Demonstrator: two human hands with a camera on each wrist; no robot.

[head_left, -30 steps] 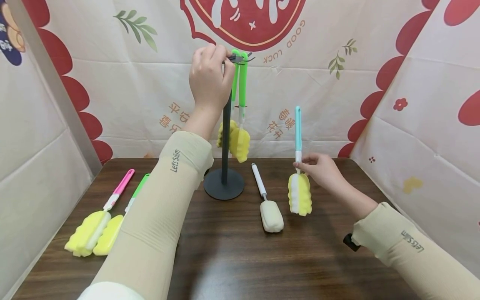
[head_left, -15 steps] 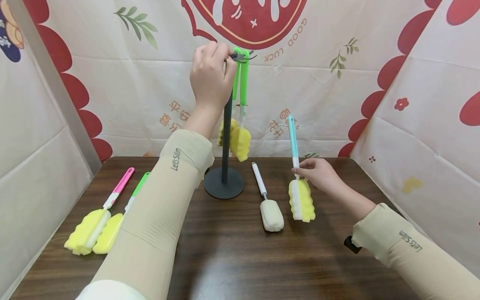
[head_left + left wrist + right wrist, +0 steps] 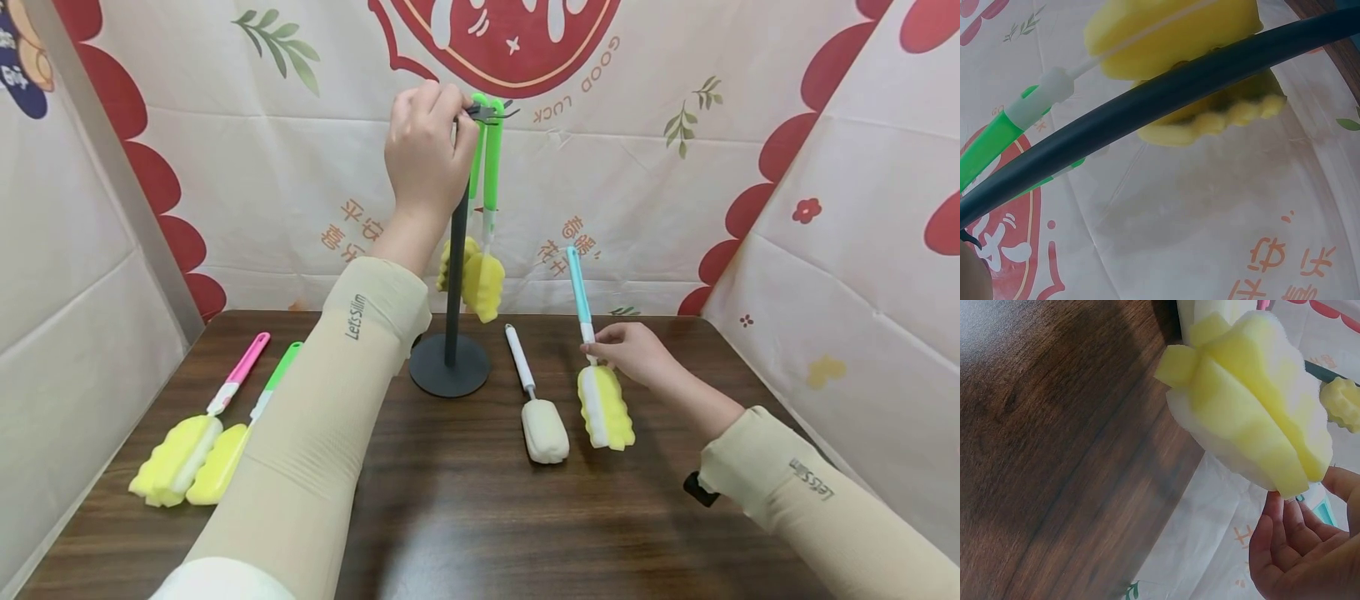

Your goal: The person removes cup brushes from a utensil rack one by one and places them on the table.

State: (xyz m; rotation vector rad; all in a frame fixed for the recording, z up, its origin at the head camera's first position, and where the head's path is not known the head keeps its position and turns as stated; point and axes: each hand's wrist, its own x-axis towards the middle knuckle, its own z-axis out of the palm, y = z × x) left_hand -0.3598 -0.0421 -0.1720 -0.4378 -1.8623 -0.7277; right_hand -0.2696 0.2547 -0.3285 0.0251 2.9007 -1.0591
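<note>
My left hand [image 3: 427, 154] grips the top of a black stand [image 3: 453, 283] beside its hooks. From those hooks hang two green-handled sponge brushes [image 3: 491, 167], yellow heads down; the left wrist view shows their yellow heads [image 3: 1172, 37] behind the post. With thumb and fingers, my right hand [image 3: 633, 348] pinches a blue-handled sponge brush [image 3: 579, 287] at the white neck just above its head. Its handle points up and leans left. The yellow and white sponge head [image 3: 1241, 419] fills much of the right wrist view.
A white-handled brush with a cream sponge [image 3: 545, 431] lies on the brown table [image 3: 480, 533] between stand and right hand. At the left lie a pink-handled brush [image 3: 174, 458] and a green-handled brush [image 3: 217, 467], the latter partly behind my left sleeve. Printed cloth [image 3: 645, 208] encloses the table.
My right hand has lowered the blue-handled brush a little, and its handle top has tipped to the left. The left hand keeps its place at the stand's top.
</note>
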